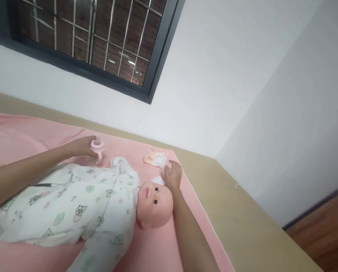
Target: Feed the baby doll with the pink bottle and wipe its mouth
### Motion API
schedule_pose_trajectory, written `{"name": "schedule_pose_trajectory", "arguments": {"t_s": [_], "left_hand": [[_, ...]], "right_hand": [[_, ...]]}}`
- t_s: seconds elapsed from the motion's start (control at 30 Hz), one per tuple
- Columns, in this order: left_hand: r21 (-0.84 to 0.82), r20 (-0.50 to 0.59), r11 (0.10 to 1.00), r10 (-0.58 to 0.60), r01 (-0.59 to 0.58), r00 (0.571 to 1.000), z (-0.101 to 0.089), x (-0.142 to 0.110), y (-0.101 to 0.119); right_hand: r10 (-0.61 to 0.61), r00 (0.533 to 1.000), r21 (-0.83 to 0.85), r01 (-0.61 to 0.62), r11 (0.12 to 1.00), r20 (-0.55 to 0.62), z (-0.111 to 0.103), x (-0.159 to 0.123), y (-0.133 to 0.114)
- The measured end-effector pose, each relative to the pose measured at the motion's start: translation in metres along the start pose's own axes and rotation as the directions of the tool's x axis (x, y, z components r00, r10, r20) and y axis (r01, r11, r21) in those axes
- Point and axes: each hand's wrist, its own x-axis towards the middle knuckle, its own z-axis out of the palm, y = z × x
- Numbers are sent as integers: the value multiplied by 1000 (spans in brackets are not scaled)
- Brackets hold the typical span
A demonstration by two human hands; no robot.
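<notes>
A baby doll (154,206) lies on its back on a pink blanket (154,245), its head toward the right. It wears a white outfit (81,204) printed with green bears. Beyond its body, my left hand (85,146) is closed around a pink baby bottle (97,145) with a clear teat and a handle. My right hand (174,175) reaches past the top of the doll's head, fingers loosely bent and apart, holding nothing visible. Just beyond those fingers lies a small white-and-orange soft packet (155,158). A white piece (158,180), perhaps tissue, shows between the doll's head and this hand.
The blanket covers a light wooden surface (214,189), whose bare border runs along the back and right. White walls (208,94) meet in a corner behind it. A dark-framed window (150,68) with metal bars is above. Brown wood (324,234) shows at lower right.
</notes>
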Motion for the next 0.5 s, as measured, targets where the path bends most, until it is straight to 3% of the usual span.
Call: {"name": "schedule_pose_trajectory", "arguments": {"t_s": [0.13, 0.2, 0.37, 0.5], "left_hand": [[183, -27, 982, -32, 37, 999, -6, 2, 15], [192, -12, 981, -35, 36, 999, -10, -1, 27], [-84, 1, 996, -16, 16, 1000, -14, -20, 64], [-224, -13, 973, 44, -45, 999, -9, -42, 90]], "right_hand": [[148, 982, 49, -155, 987, 121, -2, 2, 18], [178, 967, 65, -193, 979, 180, -1, 2, 23], [234, 946, 116, -264, 957, 225, 4, 0, 27], [240, 959, 290, -276, 916, 152, -7, 10, 16]]}}
